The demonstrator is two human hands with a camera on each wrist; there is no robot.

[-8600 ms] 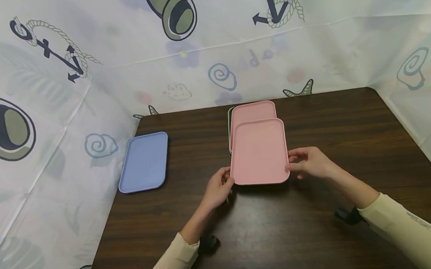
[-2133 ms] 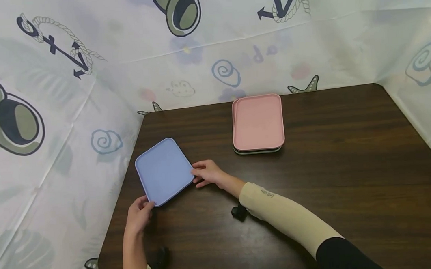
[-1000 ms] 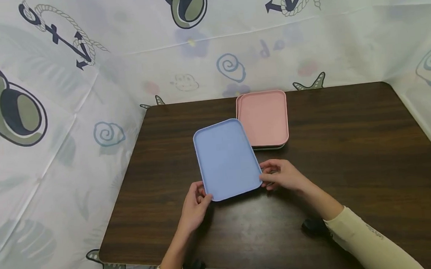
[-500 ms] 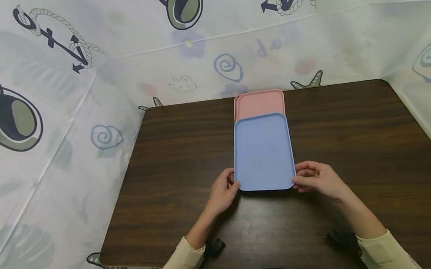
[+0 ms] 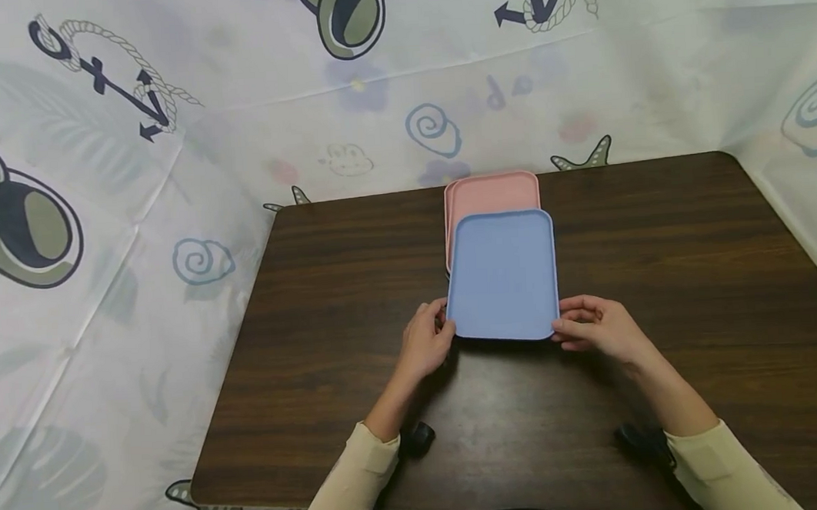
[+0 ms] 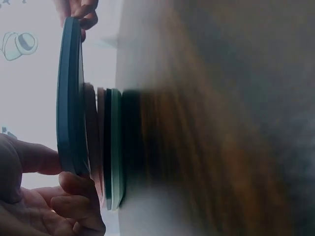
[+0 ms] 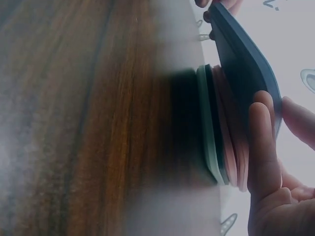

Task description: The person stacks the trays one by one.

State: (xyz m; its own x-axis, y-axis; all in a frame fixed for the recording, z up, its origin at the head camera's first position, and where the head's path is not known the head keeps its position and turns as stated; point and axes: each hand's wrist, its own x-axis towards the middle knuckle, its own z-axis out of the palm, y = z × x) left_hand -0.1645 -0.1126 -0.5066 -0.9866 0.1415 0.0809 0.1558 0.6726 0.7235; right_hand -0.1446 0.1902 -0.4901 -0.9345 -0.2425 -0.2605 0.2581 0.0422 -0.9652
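A blue rectangular tray [image 5: 503, 277] is held up by both hands at its near corners. My left hand [image 5: 425, 340] pinches the near left corner, thumb on the rim and fingers beneath. The near right corner is pinched by my right hand [image 5: 603, 329]. Behind and below lies a stack with a pink tray [image 5: 495, 193] on top, partly covered by the blue one. In the left wrist view, pink edges, a dark edge and a green tray [image 6: 116, 147] show in the stack, with a gap between it and the blue tray's near part.
The stack stands on a dark wood-grain table [image 5: 341, 289] near its far edge. A white patterned cloth [image 5: 232, 72] hangs behind and to the left of the table. Black wrist devices [image 5: 418, 439] sit under the forearms.
Earlier a pink tray was set on the stack. The hands then took the blue tray from the table's left, brought it right, straightened it, and moved it slightly farther over the stack.
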